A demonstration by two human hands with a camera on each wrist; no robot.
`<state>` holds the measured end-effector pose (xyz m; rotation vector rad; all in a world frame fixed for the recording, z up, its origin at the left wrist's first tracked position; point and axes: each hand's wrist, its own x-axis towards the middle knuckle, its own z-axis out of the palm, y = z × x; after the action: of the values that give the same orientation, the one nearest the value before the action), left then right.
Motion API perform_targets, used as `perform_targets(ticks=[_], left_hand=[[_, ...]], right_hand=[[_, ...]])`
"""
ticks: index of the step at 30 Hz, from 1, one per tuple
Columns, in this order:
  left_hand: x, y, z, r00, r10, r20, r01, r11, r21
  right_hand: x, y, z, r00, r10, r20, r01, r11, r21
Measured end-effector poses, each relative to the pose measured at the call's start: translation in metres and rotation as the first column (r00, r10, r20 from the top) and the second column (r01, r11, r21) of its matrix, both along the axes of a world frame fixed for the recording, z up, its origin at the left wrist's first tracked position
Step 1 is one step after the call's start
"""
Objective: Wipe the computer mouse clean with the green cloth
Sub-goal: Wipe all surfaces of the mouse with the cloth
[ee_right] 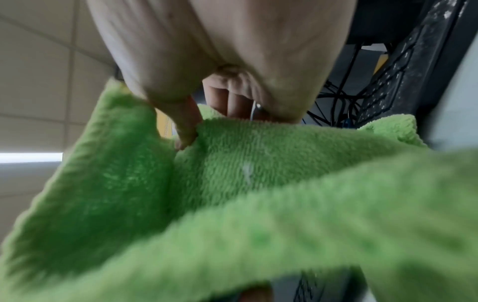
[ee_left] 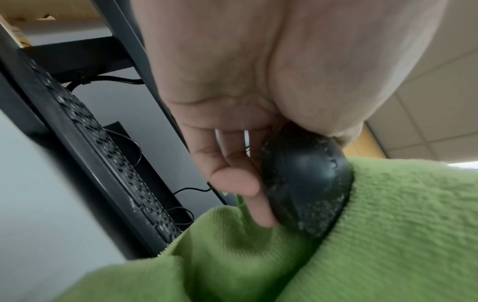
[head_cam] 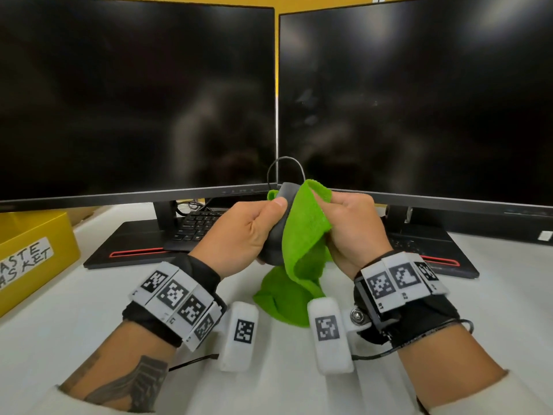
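- Head view: the left hand (head_cam: 242, 232) holds the black mouse (head_cam: 276, 235) raised above the white desk (head_cam: 74, 319), in front of the gap between two dark monitors (head_cam: 137, 97).
- Left grip: thumb laid across the upper side of the mouse, fingers curled round its far side; the hand is closed on the mouse.
- Mouse cable (head_cam: 284, 166) loops upward from the top end of the mouse.
- Right hand (head_cam: 353, 232) pinches the cloth (head_cam: 302, 244) between thumb and fingers and presses it against the right side of the mouse.
- The cloth drapes down from the mouse; its lower part bunches between the two wrists, and whether it touches the desk cannot be told.
- Left wrist view: the fingers (ee_left: 232, 175) lie against the mouse (ee_left: 305, 179); pale specks show on the mouse's shell, and the cloth (ee_left: 388, 224) wraps its lower edge.
- Right wrist view: the thumb (ee_right: 185, 122) bears on a fold of the cloth (ee_right: 258, 173); the mouse is hidden behind the fabric. This picture is blurred.
- Surroundings: a keyboard (head_cam: 197, 226) sits under the left monitor on its stand base; a yellow box (head_cam: 33, 256) with a handwritten label stands at the left edge of the desk.
- Both wrists carry bands with printed marker squares.
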<state>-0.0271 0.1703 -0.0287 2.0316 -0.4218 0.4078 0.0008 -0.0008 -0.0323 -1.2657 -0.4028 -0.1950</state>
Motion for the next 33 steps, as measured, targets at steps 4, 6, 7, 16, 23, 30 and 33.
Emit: perform_targets(ticks=[4, 6, 7, 16, 23, 30, 33], left_hand=[[-0.001, -0.002, 0.004, 0.999, 0.007, -0.041, -0.01, 0.995, -0.097], [-0.001, 0.0, 0.005, 0.997, 0.02, -0.071, -0.032, 0.985, -0.169], [-0.002, 0.0, 0.006, 0.996, 0.021, -0.083, -0.036, 0.982, -0.185], [-0.011, -0.008, 0.007, 0.996, -0.033, -0.085, 0.026, 0.997, -0.076], [-0.012, -0.006, 0.01, 0.991, -0.009, -0.134, -0.009, 0.991, -0.136], [-0.011, -0.006, 0.014, 0.974, -0.002, -0.227, -0.08, 0.933, -0.351], [-0.013, -0.01, 0.015, 0.968, -0.016, -0.252, -0.085, 0.919, -0.386]], right_hand=[[-0.002, -0.004, 0.003, 0.994, 0.109, 0.026, -0.109, 0.994, 0.008], [-0.002, -0.004, 0.002, 0.982, 0.178, 0.065, -0.176, 0.984, -0.03], [-0.002, -0.003, 0.0, 0.978, 0.195, 0.08, -0.191, 0.98, -0.052], [-0.003, -0.001, -0.001, 0.996, 0.085, 0.016, -0.085, 0.996, 0.006], [0.002, -0.002, 0.0, 0.999, 0.017, 0.044, -0.016, 1.0, -0.014], [-0.001, 0.006, -0.005, 0.969, 0.233, 0.084, -0.236, 0.971, 0.031], [0.0, 0.008, -0.008, 0.967, 0.212, 0.141, -0.206, 0.977, -0.059]])
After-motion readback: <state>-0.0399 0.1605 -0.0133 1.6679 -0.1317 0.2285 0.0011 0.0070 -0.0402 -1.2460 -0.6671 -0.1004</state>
